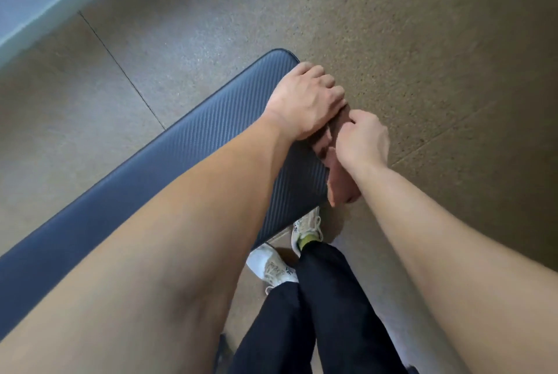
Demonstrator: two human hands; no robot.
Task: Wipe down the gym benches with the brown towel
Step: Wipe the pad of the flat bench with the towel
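While only the head view is available, all notes come from it. The brown towel [338,183] is bunched at the right long edge of the padded desk [187,144], near its far end; part of it hangs off over the floor [422,41].

Risk, judged: the towel is mostly off the pad, so a loose hold could let it slide off to the floor. Cause would be the small contact area on the pad and the overhanging weight. A second risk: wiping with a bunched cloth covers a narrow strip and leaves pad surface missed.

Left hand [305,99]: forearm reaches across the pad, palm down, fingers curled over the pad's edge; grip is pressed onto the upper part of the towel, as far as can be seen. Right hand [362,141]: comes in from the right, knuckles up, grip pinching a fold of the towel just beside the left hand. Both feet stand close under the near side.
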